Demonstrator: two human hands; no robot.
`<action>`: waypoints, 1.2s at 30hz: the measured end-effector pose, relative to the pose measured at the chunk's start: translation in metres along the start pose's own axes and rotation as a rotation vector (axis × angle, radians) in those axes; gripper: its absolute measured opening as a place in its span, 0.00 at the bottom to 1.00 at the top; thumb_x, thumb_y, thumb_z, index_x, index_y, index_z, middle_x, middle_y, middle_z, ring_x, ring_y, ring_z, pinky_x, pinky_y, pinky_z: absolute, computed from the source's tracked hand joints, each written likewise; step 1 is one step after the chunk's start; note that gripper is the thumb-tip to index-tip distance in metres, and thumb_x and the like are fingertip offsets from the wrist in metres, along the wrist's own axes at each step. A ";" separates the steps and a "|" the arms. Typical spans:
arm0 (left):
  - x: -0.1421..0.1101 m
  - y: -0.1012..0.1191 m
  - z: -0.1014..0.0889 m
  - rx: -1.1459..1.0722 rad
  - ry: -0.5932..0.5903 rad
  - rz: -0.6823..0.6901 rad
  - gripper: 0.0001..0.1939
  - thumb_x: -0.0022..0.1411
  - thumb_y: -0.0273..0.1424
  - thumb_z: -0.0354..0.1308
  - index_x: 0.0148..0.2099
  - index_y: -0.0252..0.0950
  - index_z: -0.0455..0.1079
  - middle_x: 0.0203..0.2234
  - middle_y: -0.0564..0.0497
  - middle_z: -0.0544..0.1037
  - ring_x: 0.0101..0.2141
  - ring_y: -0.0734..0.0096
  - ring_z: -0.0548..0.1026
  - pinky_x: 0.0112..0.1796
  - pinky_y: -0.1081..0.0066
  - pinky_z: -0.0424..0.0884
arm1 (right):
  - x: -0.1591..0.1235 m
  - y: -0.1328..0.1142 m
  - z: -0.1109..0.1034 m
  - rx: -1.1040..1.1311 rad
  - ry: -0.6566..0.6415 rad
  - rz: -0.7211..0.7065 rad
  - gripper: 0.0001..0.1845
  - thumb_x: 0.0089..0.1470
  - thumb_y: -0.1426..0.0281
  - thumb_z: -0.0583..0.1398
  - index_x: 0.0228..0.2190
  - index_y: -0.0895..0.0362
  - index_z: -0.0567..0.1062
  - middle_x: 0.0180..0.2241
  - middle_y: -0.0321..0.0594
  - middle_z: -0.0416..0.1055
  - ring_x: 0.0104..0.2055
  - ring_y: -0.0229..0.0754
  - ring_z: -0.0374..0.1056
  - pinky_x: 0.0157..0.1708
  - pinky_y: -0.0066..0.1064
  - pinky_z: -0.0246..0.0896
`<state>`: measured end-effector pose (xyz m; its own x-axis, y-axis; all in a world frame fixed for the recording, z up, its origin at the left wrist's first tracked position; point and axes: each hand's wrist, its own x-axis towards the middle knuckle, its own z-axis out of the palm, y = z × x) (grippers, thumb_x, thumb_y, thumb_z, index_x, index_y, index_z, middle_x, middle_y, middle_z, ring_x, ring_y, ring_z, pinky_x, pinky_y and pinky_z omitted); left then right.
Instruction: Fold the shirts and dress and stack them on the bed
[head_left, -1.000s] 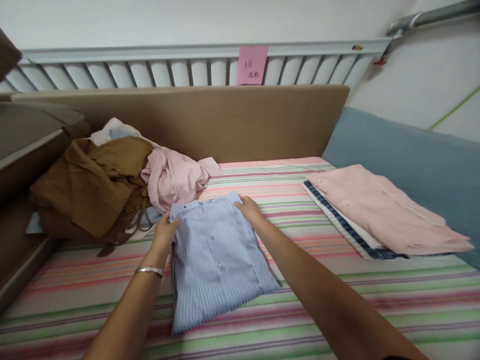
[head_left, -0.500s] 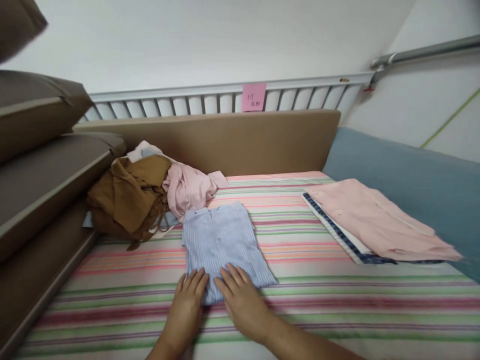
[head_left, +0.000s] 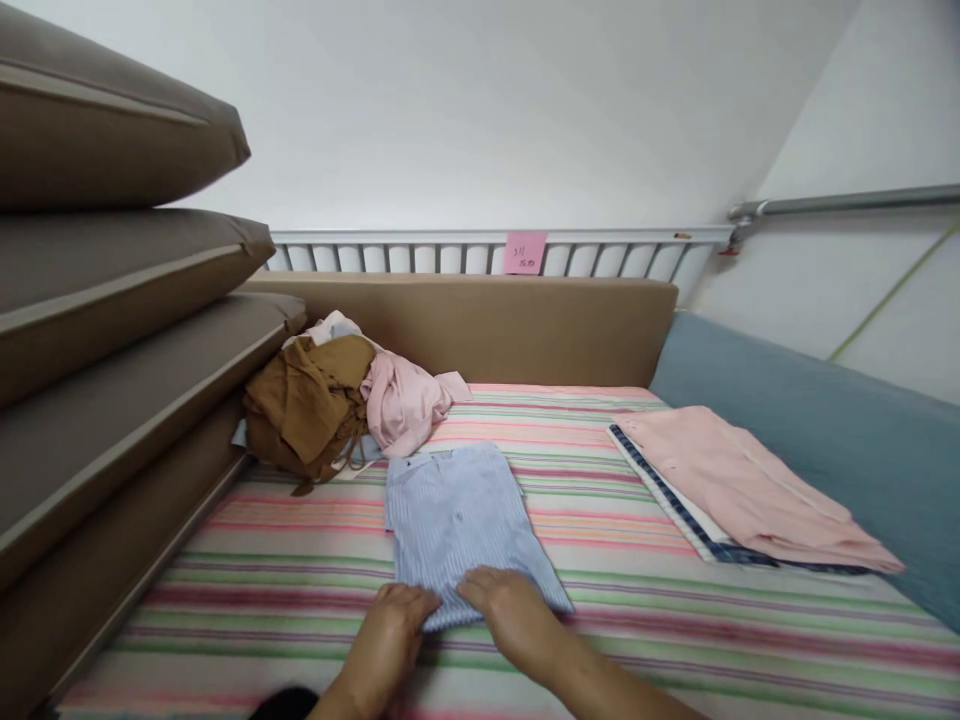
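A folded light-blue striped shirt point(head_left: 461, 510) lies flat on a striped bedsheet point(head_left: 300, 590), its collar end away from me. My left hand point(head_left: 397, 620) is closed over the near left corner of the shirt, fingers curled down. Beside it, my right hand point(head_left: 510, 605) grips the near edge, farther right. The fingertips of both hands are partly hidden at the fabric's edge.
On the right lies a stack of folded clothes with a pink shirt point(head_left: 750, 490) on top. A heap with a brown garment point(head_left: 311, 400) and a pink garment point(head_left: 405, 400) sits back left. Stacked brown cushions point(head_left: 127, 400) line the left; a padded board point(head_left: 480, 330) stands behind.
Both hands have gone from lying flat on the shirt with fingers stretched to curling round its near edge. The camera view has tilted upward and shifted left.
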<state>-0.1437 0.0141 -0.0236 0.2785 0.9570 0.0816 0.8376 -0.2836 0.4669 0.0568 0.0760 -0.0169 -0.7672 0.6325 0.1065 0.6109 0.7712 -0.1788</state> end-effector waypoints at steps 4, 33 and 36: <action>-0.022 0.024 -0.007 -0.117 -0.100 0.129 0.17 0.58 0.27 0.52 0.50 0.45 0.69 0.41 0.49 0.77 0.42 0.63 0.72 0.45 0.63 0.65 | -0.037 -0.004 0.004 0.058 -0.011 0.015 0.19 0.56 0.75 0.50 0.45 0.49 0.73 0.45 0.38 0.74 0.46 0.42 0.68 0.44 0.32 0.59; 0.048 -0.054 -0.011 -0.313 0.325 -0.652 0.09 0.46 0.28 0.59 0.19 0.37 0.63 0.14 0.57 0.67 0.22 0.72 0.67 0.28 0.73 0.59 | -0.125 -0.002 -0.005 0.175 0.055 0.038 0.27 0.54 0.66 0.56 0.56 0.50 0.62 0.61 0.41 0.53 0.63 0.46 0.47 0.60 0.46 0.46; 0.047 -0.050 -0.007 -0.325 0.368 -0.685 0.07 0.48 0.28 0.58 0.21 0.36 0.64 0.19 0.53 0.70 0.27 0.68 0.70 0.32 0.71 0.62 | -0.099 0.021 -0.014 0.235 0.160 0.204 0.22 0.54 0.68 0.55 0.52 0.53 0.68 0.58 0.43 0.60 0.60 0.45 0.54 0.59 0.43 0.49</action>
<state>-0.1756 0.0740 -0.0372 -0.4603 0.8860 -0.0570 0.5727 0.3453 0.7435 0.1481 0.0310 -0.0171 -0.5826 0.7894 0.1936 0.6724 0.6019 -0.4308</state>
